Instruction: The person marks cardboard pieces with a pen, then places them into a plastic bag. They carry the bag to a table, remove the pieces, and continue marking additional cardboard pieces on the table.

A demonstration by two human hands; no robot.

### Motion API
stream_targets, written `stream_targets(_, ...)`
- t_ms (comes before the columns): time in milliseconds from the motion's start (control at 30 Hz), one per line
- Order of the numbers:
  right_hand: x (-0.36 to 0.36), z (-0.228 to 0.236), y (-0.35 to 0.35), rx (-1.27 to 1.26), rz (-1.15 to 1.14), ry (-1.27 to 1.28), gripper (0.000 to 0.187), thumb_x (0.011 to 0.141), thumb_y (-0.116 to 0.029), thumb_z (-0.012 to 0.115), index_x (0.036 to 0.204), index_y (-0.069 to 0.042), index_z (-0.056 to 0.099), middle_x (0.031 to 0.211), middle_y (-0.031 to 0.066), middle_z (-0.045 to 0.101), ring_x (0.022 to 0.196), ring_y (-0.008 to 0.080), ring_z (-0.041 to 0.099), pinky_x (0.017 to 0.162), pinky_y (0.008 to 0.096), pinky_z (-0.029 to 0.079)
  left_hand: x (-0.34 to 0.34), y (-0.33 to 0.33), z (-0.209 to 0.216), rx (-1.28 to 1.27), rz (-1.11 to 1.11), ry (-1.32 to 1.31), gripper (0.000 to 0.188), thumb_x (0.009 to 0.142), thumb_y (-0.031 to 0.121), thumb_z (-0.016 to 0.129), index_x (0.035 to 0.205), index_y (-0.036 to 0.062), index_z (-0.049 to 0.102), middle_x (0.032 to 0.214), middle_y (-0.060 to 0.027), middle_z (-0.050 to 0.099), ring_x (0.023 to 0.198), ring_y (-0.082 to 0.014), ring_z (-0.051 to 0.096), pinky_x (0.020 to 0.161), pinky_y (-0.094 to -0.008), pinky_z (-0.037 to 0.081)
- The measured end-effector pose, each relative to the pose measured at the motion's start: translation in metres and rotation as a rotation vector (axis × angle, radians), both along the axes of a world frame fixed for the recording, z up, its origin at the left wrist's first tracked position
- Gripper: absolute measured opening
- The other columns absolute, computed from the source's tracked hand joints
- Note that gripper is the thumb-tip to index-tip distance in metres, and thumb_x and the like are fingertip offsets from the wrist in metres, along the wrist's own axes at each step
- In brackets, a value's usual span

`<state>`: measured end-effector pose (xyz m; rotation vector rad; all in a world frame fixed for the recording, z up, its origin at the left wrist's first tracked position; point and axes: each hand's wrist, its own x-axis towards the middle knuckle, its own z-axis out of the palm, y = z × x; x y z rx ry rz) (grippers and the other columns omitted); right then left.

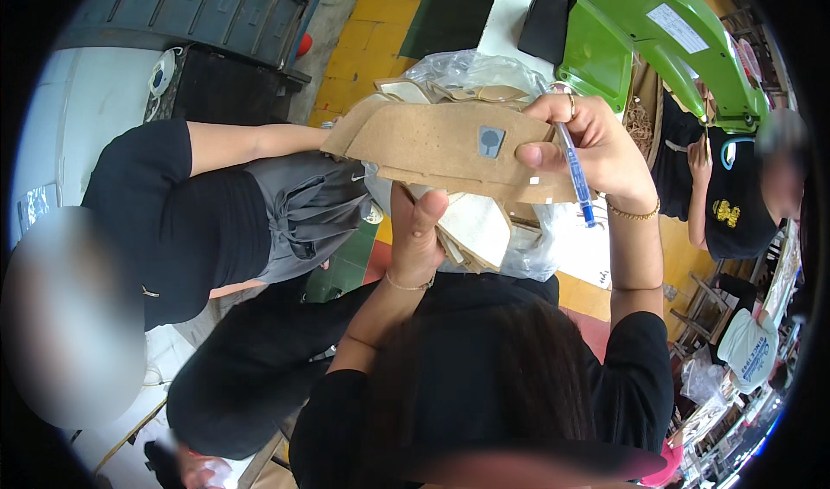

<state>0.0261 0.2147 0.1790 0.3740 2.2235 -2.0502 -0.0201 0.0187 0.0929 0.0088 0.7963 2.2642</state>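
A long curved brown suede-like panel (415, 139) with a small grey patch (491, 141) bearing a dark emblem is held up in front of me. My right hand (592, 147) pinches its right end between thumb and fingers, and a blue-and-clear pen (575, 173) is tucked in the same hand, its blue end pointing down. My left hand (415, 234) is under the lower edge, thumb showing and the other fingers hidden behind the panel. Beneath lies a pile of similar pieces, with pale backs (474, 230) showing, on clear plastic wrapping (523, 255).
A person in a black top and grey apron (303, 217) stands close at left, one arm reaching toward the pile. A green machine (648, 31) stands at upper right, near a black box-like object (545, 24). Another person in black (735, 195) is at far right.
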Motion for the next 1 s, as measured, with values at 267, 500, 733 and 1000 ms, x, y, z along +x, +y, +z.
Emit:
stream_targets(267, -0.002, -0.003, -0.006, 0.342, -0.076, 0.262, 0.028, 0.081, -0.013, 0.075, 0.106, -0.004, 0.066, 0.102, 0.0087, 0.068, 0.086, 0.0144, 0.064, 0.075, 0.0263, 0.050, -0.004, 0.009, 0.010, -0.027, 0.065, -0.072, 0.066, 0.078, 0.019, 0.069, 0.133, -0.0007, 0.038, 0.122, -0.0138, 0.053, 0.112, -0.0229, 0.057, 0.092, -0.0373, 0.051)
stream_targets(500, 0.006, 0.002, -0.017, 1.014, -0.005, 0.737, 0.034, 0.065, -0.024, 0.079, 0.094, -0.012, 0.064, 0.121, 0.0109, 0.063, 0.100, 0.0306, 0.062, 0.080, 0.0384, 0.048, -0.003, 0.007, 0.003, 0.019, 0.012, -0.123, 0.067, 0.079, 0.020, 0.067, 0.135, -0.0010, 0.037, 0.125, -0.0160, 0.052, 0.113, -0.0254, 0.057, 0.095, -0.0398, 0.051)
stream_targets(733, 0.012, -0.003, -0.017, 0.916, -0.047, 0.812, 0.039, 0.061, -0.026, 0.082, 0.083, -0.014, 0.052, 0.111, 0.0095, 0.065, 0.097, 0.0308, 0.061, 0.076, 0.0396, 0.045, -0.002, 0.009, -0.001, 0.050, -0.010, -0.135, 0.067, 0.079, 0.021, 0.066, 0.135, -0.0014, 0.036, 0.125, -0.0172, 0.051, 0.112, -0.0268, 0.058, 0.095, -0.0408, 0.051)
stream_targets(1000, 0.013, 0.000, -0.025, 0.960, 0.050, 0.778, 0.043, 0.062, -0.029, 0.081, 0.079, -0.012, 0.046, 0.107, 0.0095, 0.067, 0.101, 0.0326, 0.063, 0.078, 0.0425, 0.050, 0.001, 0.004, 0.003, 0.097, -0.030, -0.098, 0.067, 0.080, 0.024, 0.066, 0.133, -0.0032, 0.036, 0.123, -0.0190, 0.052, 0.109, -0.0281, 0.060, 0.091, -0.0405, 0.053)
